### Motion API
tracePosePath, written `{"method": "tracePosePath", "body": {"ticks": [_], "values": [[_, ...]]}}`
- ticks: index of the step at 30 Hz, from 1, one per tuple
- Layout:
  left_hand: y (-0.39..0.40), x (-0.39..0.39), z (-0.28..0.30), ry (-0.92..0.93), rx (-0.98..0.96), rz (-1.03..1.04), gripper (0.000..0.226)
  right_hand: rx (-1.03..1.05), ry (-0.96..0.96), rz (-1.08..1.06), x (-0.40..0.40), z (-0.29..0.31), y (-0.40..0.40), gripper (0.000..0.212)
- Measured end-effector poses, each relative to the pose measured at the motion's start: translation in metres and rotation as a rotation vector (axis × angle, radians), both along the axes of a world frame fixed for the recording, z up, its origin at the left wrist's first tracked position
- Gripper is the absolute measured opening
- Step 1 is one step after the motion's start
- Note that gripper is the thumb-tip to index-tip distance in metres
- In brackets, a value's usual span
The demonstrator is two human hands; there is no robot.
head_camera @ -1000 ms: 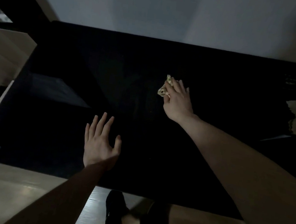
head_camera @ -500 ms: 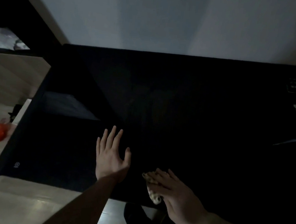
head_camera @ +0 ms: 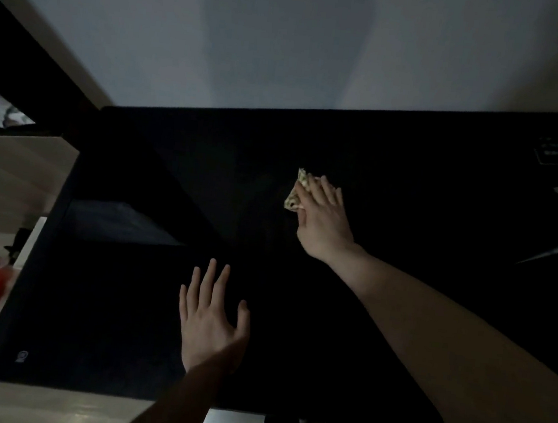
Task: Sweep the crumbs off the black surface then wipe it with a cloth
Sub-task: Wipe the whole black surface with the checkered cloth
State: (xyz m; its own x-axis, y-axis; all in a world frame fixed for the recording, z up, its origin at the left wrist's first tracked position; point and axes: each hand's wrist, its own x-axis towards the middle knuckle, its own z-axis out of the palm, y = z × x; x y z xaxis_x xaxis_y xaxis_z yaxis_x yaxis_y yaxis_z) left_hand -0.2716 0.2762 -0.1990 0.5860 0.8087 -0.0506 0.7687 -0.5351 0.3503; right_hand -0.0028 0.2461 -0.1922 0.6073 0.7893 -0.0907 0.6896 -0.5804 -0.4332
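Wiping stage underway: right hand (head_camera: pixel 325 216) presses flat on cloth (head_camera: pixel 296 192) mid black surface (head_camera: pixel 396 327); left hand (head_camera: pixel 213 318) splayed, empty. Crumbs not discernible; remaining area unclear.

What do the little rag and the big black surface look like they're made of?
The rag looks like soft woven or knitted fabric, pale with a mottled pattern: it crumples in folds under the right hand. The black surface looks smooth and matte, perhaps laminate or a mat; the dim light leaves that open.

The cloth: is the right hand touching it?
Touching. The head view shows the right hand pressed flat over the cloth, which pokes out from under its fingers.
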Motion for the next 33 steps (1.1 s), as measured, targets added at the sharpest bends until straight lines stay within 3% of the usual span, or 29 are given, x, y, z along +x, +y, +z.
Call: {"method": "tracePosePath", "body": {"ticks": [6,11,15,19,23,28,30,33], "values": [[0.001,-0.001,0.001,0.048,-0.012,-0.01,0.07,0.063,0.041,0.235,-0.072,-0.007,-0.063,0.057],[0.001,0.0,0.003,0.093,-0.042,-0.013,0.071,0.081,0.065,0.367,-0.143,0.003,-0.147,0.076],[0.001,0.0,0.006,0.093,-0.052,-0.012,0.071,0.143,0.125,0.347,-0.156,0.001,-0.177,0.054],[0.002,0.001,0.007,0.083,-0.059,-0.018,0.071,0.305,0.298,0.159,-0.11,0.009,-0.141,0.048],[0.001,0.001,0.008,0.078,-0.053,-0.01,0.07,0.322,0.142,-0.004,-0.017,0.017,-0.072,0.057],[0.001,0.0,0.007,0.045,-0.048,-0.015,0.07,0.062,0.045,-0.159,0.082,0.013,-0.01,0.054],[0.002,0.0,0.007,0.029,-0.028,-0.012,0.069,-0.035,-0.028,-0.127,0.086,0.005,-0.001,0.057],[0.003,0.0,0.005,0.014,0.006,-0.02,0.069,-0.011,-0.083,0.051,0.047,-0.007,-0.012,0.058]]}}
